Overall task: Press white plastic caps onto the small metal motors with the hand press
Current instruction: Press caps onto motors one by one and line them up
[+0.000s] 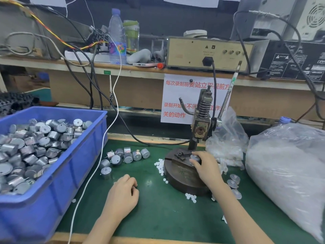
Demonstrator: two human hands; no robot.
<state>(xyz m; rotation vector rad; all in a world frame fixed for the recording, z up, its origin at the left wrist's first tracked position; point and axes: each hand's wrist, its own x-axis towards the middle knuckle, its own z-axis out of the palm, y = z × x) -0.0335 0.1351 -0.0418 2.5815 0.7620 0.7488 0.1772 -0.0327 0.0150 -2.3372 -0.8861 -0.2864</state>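
Right hand: our right hand [205,167] is wrapped around a motor [194,157] sitting on the round base [182,178], just in front of the press column.
Left hand: our left hand [123,192] rests on the green mat [167,217], fingers tucked under. We honestly can't tell if anything's in there.
Hand press: the hand press [200,124] stands upright at the back of the base.
White caps: white caps [161,167] lie scattered right against the base's left edge.
Loose motors: loose motors [123,157] sit between the blue bin [70,173] and the base.
Bin: packed with more motors.
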